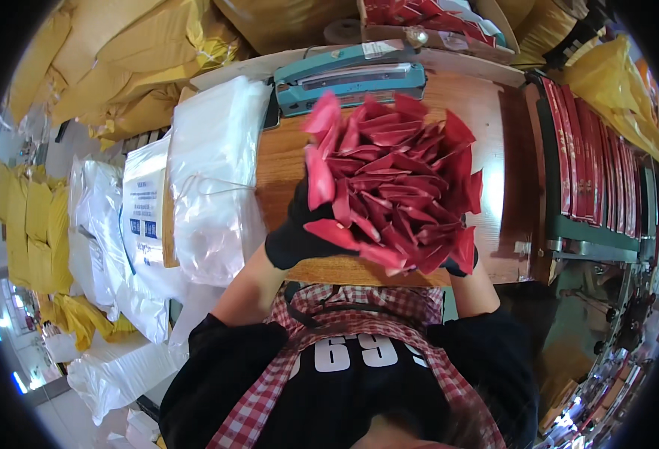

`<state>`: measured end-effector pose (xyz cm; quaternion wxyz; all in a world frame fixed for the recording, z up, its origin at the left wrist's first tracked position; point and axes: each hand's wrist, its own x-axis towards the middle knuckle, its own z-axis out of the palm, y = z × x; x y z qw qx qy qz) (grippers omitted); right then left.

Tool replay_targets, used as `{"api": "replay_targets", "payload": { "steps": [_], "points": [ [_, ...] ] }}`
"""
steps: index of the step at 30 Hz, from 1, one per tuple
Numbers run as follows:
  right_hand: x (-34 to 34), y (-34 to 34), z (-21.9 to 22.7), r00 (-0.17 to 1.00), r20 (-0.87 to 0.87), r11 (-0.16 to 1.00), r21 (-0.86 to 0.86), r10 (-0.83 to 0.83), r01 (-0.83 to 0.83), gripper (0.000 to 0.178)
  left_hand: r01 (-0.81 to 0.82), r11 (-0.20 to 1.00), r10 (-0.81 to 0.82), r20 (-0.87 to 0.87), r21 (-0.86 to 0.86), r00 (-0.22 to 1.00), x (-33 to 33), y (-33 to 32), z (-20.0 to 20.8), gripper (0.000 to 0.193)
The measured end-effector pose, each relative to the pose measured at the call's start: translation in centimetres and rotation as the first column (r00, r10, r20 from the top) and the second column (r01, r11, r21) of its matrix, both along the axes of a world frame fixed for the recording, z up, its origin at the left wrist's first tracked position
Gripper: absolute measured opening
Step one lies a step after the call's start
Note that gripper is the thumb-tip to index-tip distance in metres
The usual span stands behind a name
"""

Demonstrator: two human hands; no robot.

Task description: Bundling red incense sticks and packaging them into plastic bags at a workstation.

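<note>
Closest to us, a black shirt (367, 389) under a red-and-white checked apron (258, 404) fills the lower centre of the frame. We note yellow wrapped sacks (142, 60) piled across the upper left. We find a wooden table (284, 157) at the centre. Over it, in the middle of the frame, we locate the bundle of red packets (393, 176), its many folded edges fanned toward the camera; we cannot tell whether its base touches the tabletop. Left of the bundle, we see a stack of clear plastic bags (217, 179). At the right of the frame, a dark green tray (595, 241) carries a row of red packets (587, 161) standing on edge. At the upper centre, we identify a teal bar-shaped device (359, 86) just beyond the bundle. Two black-gloved hands brace the bundle from opposite sides: the left hand (299, 236) at its lower left, the right hand (462, 260) at its lower right. Fingers on both hands lie largely behind the packets; we cannot tell whether they are spread or pressed together.
</note>
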<state>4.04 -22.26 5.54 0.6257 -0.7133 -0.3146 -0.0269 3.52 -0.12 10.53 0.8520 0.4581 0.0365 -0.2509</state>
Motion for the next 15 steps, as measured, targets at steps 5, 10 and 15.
{"api": "replay_targets", "payload": {
  "steps": [5, 10, 15],
  "points": [
    [1.2, 2.0, 3.8, 0.986, -0.084, 0.96, 0.255, 0.144, -0.118, 0.15, -0.071, 0.948, -0.018, 0.277, 0.31, 0.961, -0.5, 2.0, -1.9, 0.135],
    [1.7, 2.5, 3.0, 0.966, -0.231, 0.97, 0.237, 0.116, -0.06, 0.136, 0.0, 0.995, -0.042, 0.434, 0.095, 0.9, 0.4, 0.3, -5.6, 0.141],
    [-0.5, 2.5, 3.1, 0.774, -0.633, 0.994, 0.089, 0.009, 0.06, 0.117, -0.151, 0.932, -0.052, 0.534, 0.329, 0.844, -0.3, 0.2, -5.2, 0.126]
  ]
}}
